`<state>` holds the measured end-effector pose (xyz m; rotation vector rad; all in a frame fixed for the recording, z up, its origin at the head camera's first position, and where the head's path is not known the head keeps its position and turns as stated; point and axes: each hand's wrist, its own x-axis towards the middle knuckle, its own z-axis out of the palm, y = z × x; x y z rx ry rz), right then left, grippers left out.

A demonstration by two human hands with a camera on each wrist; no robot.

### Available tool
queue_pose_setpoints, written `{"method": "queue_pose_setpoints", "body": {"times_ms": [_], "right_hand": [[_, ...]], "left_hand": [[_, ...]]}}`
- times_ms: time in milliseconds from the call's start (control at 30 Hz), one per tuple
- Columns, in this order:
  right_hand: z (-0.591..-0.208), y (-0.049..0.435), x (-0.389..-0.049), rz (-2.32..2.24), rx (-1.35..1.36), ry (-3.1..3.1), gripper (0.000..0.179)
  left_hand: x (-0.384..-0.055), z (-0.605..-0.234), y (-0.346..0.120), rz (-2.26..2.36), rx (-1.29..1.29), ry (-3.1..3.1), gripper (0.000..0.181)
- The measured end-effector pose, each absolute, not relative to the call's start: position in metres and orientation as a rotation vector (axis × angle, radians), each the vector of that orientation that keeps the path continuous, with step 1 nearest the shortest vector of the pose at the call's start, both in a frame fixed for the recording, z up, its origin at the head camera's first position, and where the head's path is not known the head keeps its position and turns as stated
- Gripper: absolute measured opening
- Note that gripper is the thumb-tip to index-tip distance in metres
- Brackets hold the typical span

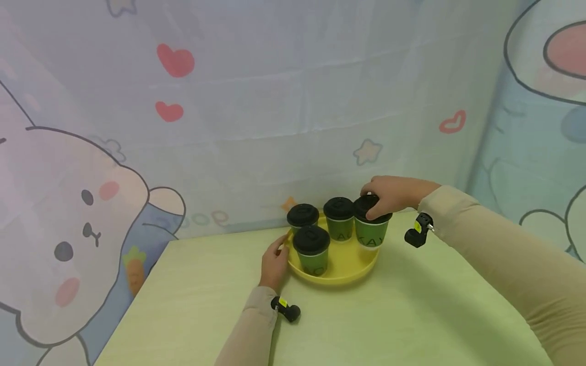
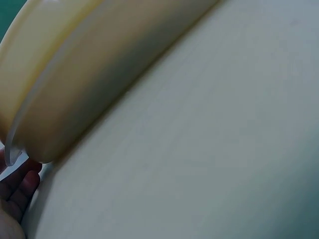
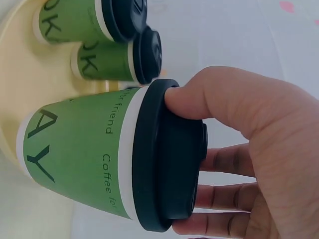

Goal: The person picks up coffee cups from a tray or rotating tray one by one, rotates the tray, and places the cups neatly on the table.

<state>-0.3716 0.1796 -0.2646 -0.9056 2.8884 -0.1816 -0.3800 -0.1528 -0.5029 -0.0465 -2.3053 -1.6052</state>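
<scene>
My right hand [image 1: 389, 195] grips a green paper coffee cup [image 1: 370, 234] by its black lid [image 3: 172, 159], with the thumb on the near side and fingers across the far side. That cup is at the right side of a round yellow tray [image 1: 350, 267], its base close over the tray floor. Three more green lidded cups stand on the tray: one at the back [image 1: 340, 229], one at the left [image 1: 303, 216], one in front [image 1: 312, 254]. At the tray's left rim, my left hand [image 1: 274, 264] holds the edge; its fingers [image 2: 25, 186] show beneath the rim.
The tray stands on a pale wooden table [image 1: 206, 295], towards its back edge. Right behind hangs a light cloth backdrop [image 1: 274, 127] with printed hearts, stars and cartoon animals. A second printed cloth [image 1: 526, 152] hangs at the right.
</scene>
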Motion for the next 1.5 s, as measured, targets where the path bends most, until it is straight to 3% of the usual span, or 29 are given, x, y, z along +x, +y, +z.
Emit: {"method": "queue_pose_setpoints", "body": {"times_ms": [333, 667, 1500], "right_hand": [[-0.256, 0.240, -0.381, -0.267, -0.785, 2.911, 0.060], [-0.274, 0.307, -0.396, -0.393, -0.682, 2.929, 0.059], [-0.314, 0.394, -0.403, -0.318, -0.611, 3.024, 0.064]], "left_hand": [[-0.379, -0.501, -0.149, -1.616, -0.033, -2.306, 0.039], [-0.380, -0.502, -0.151, -1.614, -0.011, -2.298, 0.039], [-0.380, -0.503, -0.147, -1.634, -0.040, -2.278, 0.039]]}}
